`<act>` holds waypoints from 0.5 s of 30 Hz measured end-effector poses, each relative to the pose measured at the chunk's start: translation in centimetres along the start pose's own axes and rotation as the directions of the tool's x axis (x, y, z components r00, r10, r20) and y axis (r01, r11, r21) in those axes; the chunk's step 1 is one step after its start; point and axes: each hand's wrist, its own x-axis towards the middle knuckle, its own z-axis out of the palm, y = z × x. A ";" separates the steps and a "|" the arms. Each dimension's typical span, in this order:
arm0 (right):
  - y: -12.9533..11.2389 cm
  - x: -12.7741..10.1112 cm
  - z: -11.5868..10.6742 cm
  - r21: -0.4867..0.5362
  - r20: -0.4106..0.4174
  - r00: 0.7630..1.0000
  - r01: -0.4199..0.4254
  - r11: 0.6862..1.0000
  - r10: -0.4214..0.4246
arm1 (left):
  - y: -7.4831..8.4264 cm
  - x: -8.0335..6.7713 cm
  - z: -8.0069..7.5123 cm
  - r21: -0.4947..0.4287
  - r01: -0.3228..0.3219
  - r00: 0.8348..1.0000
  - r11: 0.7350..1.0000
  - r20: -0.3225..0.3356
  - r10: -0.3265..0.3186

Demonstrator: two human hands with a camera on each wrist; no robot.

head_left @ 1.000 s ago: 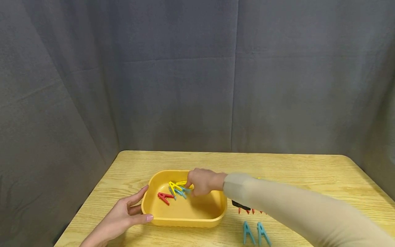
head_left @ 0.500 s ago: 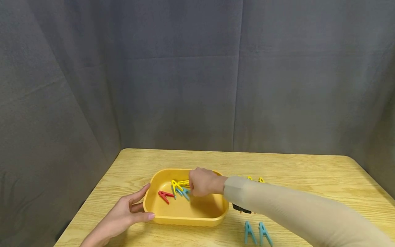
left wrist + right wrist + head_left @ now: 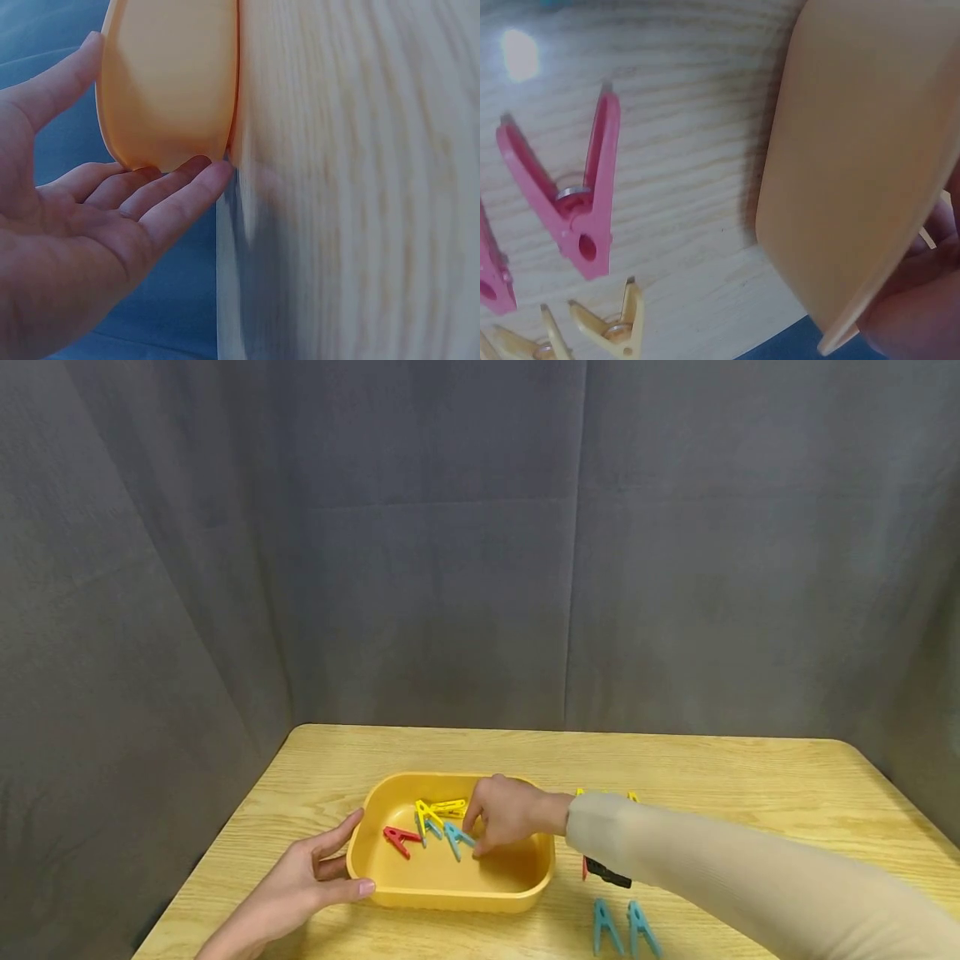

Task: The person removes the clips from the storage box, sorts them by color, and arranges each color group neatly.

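Closest to the person, two blue plastic clothes pegs (image 3: 626, 928) lie side by side on the light wooden table (image 3: 712, 777), well apart from the tub. They have not moved.

The left hand (image 3: 300, 881) rests on the table with straight, relaxed fingers. Its thumb and fingertips touch the near left corner of the yellow plastic tub (image 3: 450, 897). It holds nothing. It sits just as it did a second ago. The left wrist view shows the same thing: flat fingers (image 3: 176, 187) against the outside wall of the tub (image 3: 169, 82).

The right hand (image 3: 510, 818) is inside the tub, on its right side. A second ago it was further back, over the yellow pegs. Now it has pulled a little nearer and to the right. Its fingers curl down by a blue plastic peg (image 3: 456, 838). I cannot tell if they pinch that peg or only touch it. That blue peg now lies clear of the pile.

In the tub there is also a red plastic peg (image 3: 401, 840) on the left and some yellow plastic pegs (image 3: 438, 810) behind.

Right of the tub, the right wrist view shows pink plastic pegs (image 3: 574, 202) and pale yellow plastic pegs (image 3: 611, 326) lying on the table, near the tub's wall (image 3: 855, 150).

A grey cloth curtain (image 3: 480, 543) hangs at the back.
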 end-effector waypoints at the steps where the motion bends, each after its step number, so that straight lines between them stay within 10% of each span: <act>1: 0.0 -0.1 0.1 0.016 0.001 1.000 0.001 1.000 -0.001 | 0.0 0.0 0.0 -0.004 0.001 1.000 1.000 0.002 -0.001; 15: 0.4 0.4 0.7 0.108 0.005 1.000 0.027 0.994 -0.028 | -0.2 -0.2 0.0 0.019 -0.003 1.000 1.000 -0.013 0.003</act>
